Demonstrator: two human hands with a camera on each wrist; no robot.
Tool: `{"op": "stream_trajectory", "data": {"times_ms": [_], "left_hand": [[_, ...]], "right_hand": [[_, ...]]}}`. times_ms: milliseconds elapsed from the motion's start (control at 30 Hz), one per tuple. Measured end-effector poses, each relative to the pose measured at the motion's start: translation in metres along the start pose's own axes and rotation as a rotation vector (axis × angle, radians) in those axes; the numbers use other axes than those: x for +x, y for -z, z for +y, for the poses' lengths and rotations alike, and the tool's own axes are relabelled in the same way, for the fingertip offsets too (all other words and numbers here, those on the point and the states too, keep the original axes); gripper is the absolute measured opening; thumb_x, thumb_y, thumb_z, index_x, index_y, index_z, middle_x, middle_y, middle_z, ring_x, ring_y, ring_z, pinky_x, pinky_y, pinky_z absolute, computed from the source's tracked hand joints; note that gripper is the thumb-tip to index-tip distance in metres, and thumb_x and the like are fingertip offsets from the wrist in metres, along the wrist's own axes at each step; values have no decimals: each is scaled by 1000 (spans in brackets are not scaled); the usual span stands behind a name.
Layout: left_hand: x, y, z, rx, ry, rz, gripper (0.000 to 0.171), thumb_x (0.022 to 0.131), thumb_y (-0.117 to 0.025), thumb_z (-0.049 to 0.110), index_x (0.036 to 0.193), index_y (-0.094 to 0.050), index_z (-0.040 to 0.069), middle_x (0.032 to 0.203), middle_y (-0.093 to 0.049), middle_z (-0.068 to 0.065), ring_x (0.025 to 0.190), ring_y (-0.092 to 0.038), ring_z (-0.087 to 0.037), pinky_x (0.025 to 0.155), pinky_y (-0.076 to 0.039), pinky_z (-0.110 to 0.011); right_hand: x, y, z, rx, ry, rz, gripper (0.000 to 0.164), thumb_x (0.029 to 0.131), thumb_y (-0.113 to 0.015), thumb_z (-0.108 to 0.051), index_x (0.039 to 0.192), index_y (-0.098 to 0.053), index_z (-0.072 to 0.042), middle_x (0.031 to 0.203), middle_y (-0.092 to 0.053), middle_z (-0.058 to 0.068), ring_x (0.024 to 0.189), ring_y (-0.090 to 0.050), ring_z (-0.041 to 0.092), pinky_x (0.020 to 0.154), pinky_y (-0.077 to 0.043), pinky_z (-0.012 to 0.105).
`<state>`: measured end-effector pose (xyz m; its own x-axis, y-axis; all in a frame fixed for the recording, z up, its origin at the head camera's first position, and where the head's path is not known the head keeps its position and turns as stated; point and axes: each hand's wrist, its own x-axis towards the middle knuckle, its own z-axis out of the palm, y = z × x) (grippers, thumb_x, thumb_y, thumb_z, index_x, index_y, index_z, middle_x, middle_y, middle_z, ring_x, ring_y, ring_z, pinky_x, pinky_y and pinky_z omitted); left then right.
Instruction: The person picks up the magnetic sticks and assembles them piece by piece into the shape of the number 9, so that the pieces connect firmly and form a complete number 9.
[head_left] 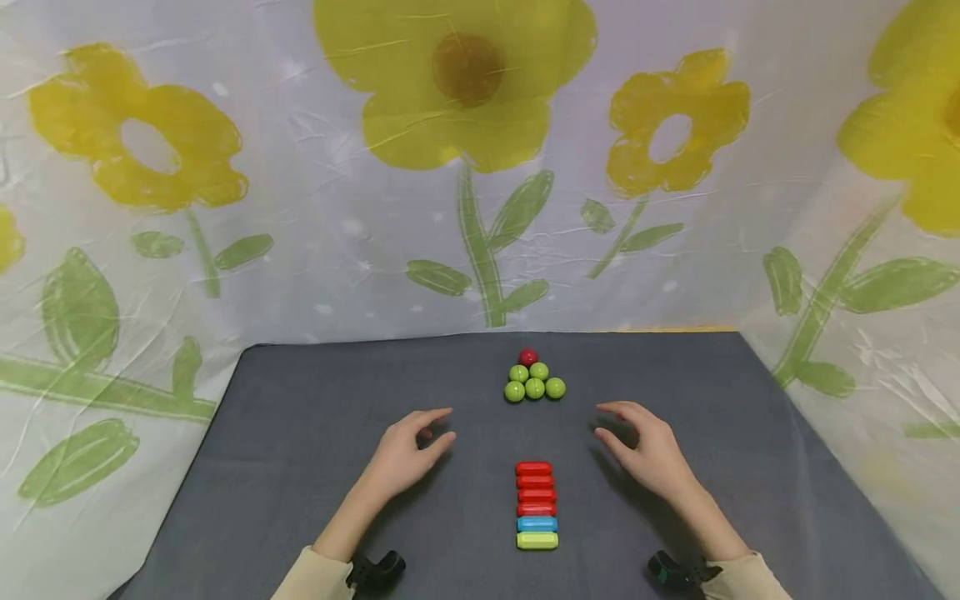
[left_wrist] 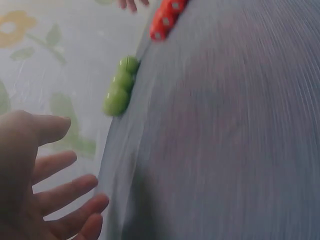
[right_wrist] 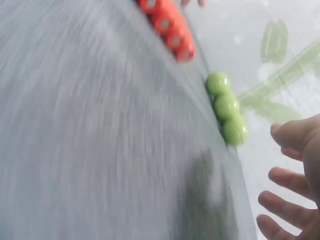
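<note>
Both hands hover over the dark table with relaxed, spread fingers and nothing in them. My left hand (head_left: 408, 454) is left of a column of short sticks, and my right hand (head_left: 648, 450) is right of it. The column has several red sticks (head_left: 536, 482) at the far end, then a blue stick (head_left: 537, 524) and a yellow-green stick (head_left: 537, 541) nearest me. Beyond the hands lie several green balls (head_left: 535, 388) in two rows, with one red ball (head_left: 528, 357) behind them. In the left wrist view the green balls (left_wrist: 118, 100) appear past the thumb.
A dark cloth covers the table (head_left: 315, 392). Behind and beside it hangs a pale sheet (head_left: 330, 250) painted with yellow flowers and green leaves. Each wrist wears a black camera band, the left band (head_left: 377, 572) and the right band (head_left: 675, 572).
</note>
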<state>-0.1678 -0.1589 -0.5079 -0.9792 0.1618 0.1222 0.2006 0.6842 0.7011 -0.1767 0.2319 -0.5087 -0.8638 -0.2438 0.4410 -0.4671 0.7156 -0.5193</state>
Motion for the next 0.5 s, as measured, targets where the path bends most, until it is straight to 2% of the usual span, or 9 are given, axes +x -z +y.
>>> {"op": "stream_trajectory", "data": {"times_ms": [167,333,500], "left_hand": [[16,-21,21,-144,-26,-64,40,103,-73,30,140,-71,15,128,-73,-5,96,-69,-15,82,-56,-37],[29,-34,40,-242,-70,-102,39,106,-67,36,138,-72,14,128,-73,-6,93,-68,-16,78,-55,-32],[32,-55,43,-329,-81,-143,40,109,-61,42,137,-73,18,122,-74,-3,90,-69,-18,77,-53,-29]], "right_hand": [[12,-20,-14,120,-58,-24,27,94,-82,-12,121,-78,-7,118,-75,5,99,-70,25,75,-59,38],[21,-33,-23,242,-143,-28,18,98,-79,-18,114,-80,-10,106,-78,-2,90,-70,13,73,-56,29],[14,-46,-20,313,-195,-46,15,98,-80,-19,110,-81,-12,99,-77,-6,82,-66,7,68,-53,26]]}}
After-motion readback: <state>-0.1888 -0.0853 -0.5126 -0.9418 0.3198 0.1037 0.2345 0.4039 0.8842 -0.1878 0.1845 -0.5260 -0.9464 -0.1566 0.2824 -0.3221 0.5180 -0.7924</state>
